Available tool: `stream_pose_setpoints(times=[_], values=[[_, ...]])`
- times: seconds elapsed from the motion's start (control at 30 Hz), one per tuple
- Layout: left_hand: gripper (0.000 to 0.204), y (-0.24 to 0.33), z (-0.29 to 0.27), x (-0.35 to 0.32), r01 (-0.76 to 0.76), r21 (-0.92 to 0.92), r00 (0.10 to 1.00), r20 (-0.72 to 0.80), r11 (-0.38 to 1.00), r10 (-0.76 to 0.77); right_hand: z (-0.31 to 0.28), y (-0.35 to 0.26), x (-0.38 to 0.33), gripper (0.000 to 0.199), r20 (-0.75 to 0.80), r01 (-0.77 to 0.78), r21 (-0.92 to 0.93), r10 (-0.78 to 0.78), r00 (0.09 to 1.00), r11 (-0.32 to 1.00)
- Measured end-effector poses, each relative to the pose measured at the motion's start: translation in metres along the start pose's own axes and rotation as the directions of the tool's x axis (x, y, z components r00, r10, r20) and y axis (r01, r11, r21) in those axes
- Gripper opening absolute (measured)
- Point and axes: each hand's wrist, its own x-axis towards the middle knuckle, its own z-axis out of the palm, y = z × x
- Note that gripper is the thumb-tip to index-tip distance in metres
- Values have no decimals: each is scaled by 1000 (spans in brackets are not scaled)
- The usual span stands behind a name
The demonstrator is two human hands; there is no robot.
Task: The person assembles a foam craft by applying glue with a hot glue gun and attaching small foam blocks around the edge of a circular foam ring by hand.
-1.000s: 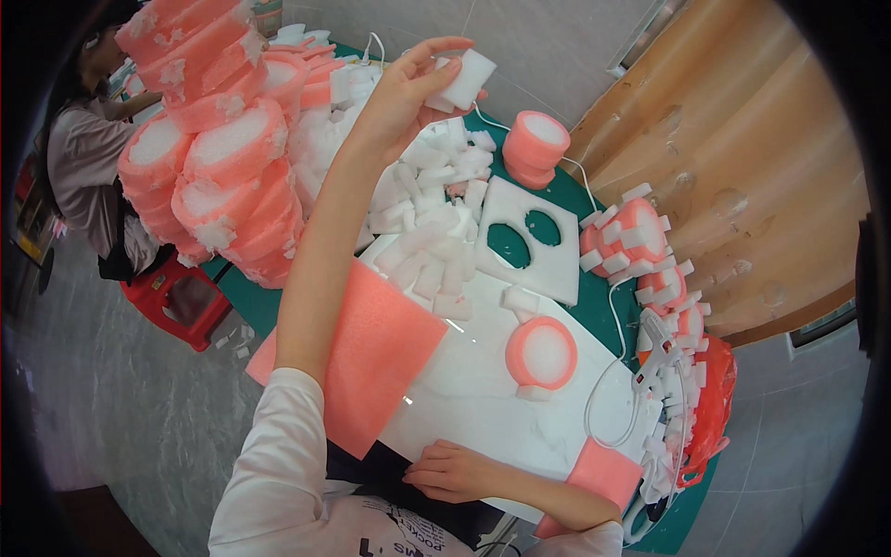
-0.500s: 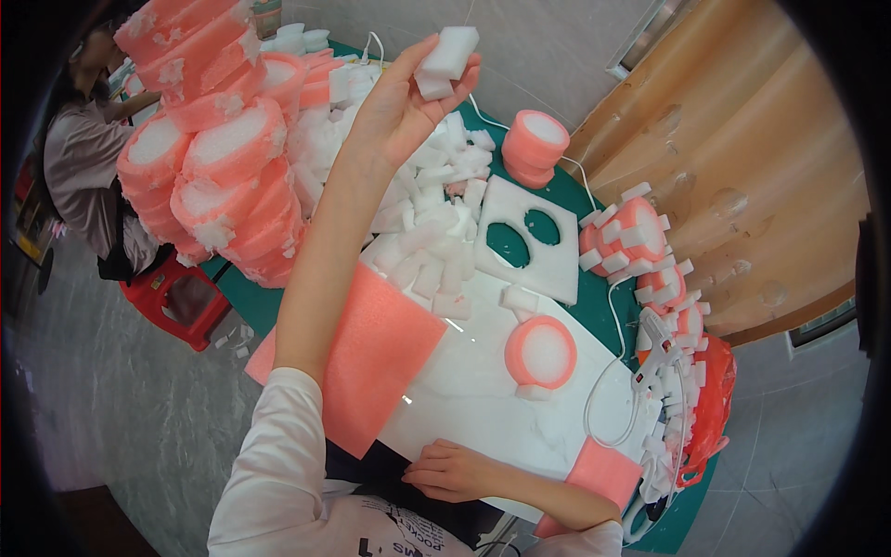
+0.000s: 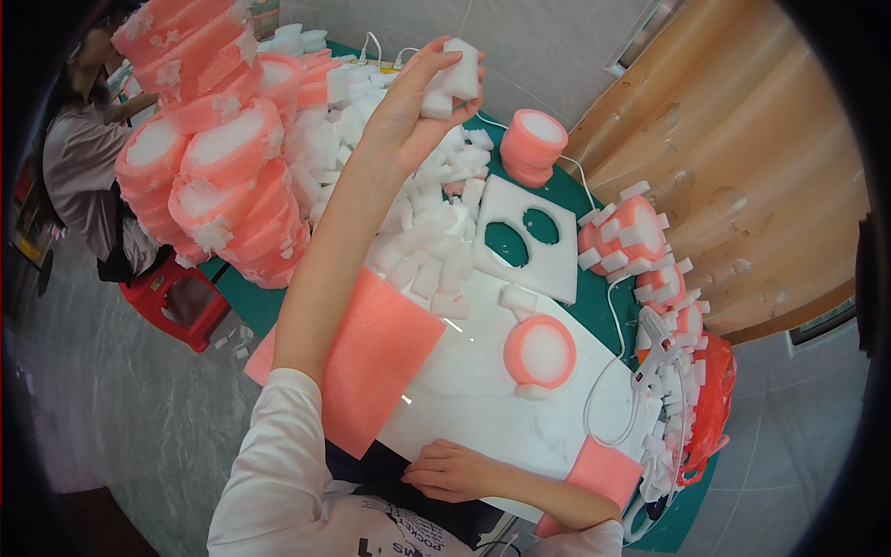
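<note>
High over the pile of white foam offcuts (image 3: 422,237), my left hand (image 3: 408,116) is closed around white foam blocks (image 3: 452,79), two pieces lying against each other. My right hand (image 3: 450,472) rests at the near edge of the white board (image 3: 464,399), its fingers loosely curled together with nothing visible in them. On the board stands a pink foam ring with a white centre (image 3: 541,353); a small white block (image 3: 532,392) touches its near side. Another white block (image 3: 518,298) lies just beyond the ring.
Tall stacks of pink-and-white foam rounds (image 3: 232,176) stand at left, beside a pink foam sheet (image 3: 380,357). A white foam sheet with two holes (image 3: 548,265) lies behind the ring. Block-studded pink rounds (image 3: 640,232), a white power strip (image 3: 654,339) and cables line the right. Another person (image 3: 88,167) sits far left.
My left hand has dipped slightly and turned, so the foam blocks in it now stand more upright. My right hand and the things on the table stay where they were.
</note>
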Motion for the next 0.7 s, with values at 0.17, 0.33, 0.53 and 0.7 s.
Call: stream_pose_setpoints(times=[0.17,0.33,0.53,0.7], values=[[40,0,0,-2,109,-224,993,72,969,-95,1,1,-1,24,-10,7,1,-7,1000,1000],[24,-1,-1,1,115,-198,993,20,973,-114,1,1,-1,24,-9,15,0,-15,1000,1000],[20,-16,7,-11,198,211,945,220,957,-244,2,2,-2,24,-15,15,-6,-15,1000,1000],[21,-52,29,-35,-6,769,873,316,640,-372,1,1,-3,22,-20,12,-13,-12,1000,1000]])
